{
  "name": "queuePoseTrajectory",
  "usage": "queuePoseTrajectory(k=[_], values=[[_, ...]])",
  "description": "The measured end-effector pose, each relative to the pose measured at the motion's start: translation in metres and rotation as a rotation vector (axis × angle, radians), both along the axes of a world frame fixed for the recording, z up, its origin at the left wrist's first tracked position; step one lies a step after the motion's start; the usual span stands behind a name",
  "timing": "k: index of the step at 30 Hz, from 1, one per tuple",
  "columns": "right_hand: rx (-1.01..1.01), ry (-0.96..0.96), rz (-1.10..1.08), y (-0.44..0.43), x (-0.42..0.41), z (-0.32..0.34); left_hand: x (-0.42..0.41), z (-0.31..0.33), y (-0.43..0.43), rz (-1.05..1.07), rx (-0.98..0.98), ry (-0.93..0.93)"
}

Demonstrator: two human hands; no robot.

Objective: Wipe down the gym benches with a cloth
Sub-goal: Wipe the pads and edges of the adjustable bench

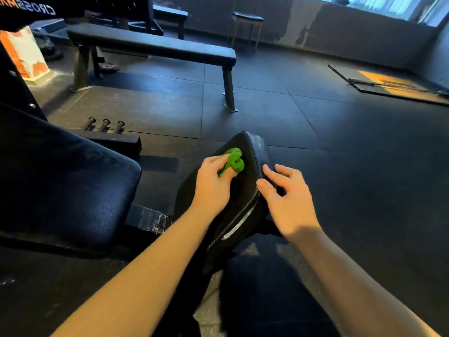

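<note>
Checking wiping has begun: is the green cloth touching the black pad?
Touching. Head view: left hand holds the green cloth against the black pad.

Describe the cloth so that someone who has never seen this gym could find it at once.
Start at the small black padded seat in the lower middle of the view, just ahead of the person. On its top, the left hand grips a bunched cloth. It is bright green, where everything near it is black.

Open floor (352, 147) right of pad (252, 152)
</note>
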State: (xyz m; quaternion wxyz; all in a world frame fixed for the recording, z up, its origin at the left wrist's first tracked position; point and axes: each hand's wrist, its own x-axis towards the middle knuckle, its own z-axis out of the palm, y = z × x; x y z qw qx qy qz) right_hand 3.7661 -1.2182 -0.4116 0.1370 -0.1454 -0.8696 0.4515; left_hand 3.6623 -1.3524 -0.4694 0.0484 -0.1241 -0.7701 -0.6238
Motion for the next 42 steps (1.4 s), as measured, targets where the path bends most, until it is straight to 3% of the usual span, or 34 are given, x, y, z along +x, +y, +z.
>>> queuePoseTrajectory(k=[5,13,21,25,31,36,40,42], values=[[-0.017,0.006,0.026,0.002,0.002,-0.003,-0.038,0.012,0.004,0.039,-0.001,-0.191],[-0.028,0.092,-0.014,-0.006,-0.001,-0.015,0.049,0.026,-0.008,-0.054,-0.015,0.037],[-0.128,0.132,-0.016,-0.01,0.002,-0.017,0.008,0.015,0.01,0.095,0.067,0.072],[-0.125,0.123,-0.03,-0.012,0.002,-0.016,-0.026,-0.002,0.013,0.185,0.056,0.009],[-0.066,0.107,-0.032,-0.016,0.004,-0.013,-0.051,-0.015,0.006,0.257,0.007,-0.241],[-0.052,0.094,-0.019,-0.018,0.004,-0.012,-0.047,0.042,0.043,0.128,0.108,-0.019],[-0.007,0.089,-0.027,-0.015,0.001,-0.011,-0.056,0.064,0.074,0.118,-0.162,0.084],[0.019,0.079,-0.024,-0.013,-0.001,-0.01,-0.06,0.059,0.074,0.129,-0.155,0.08]])
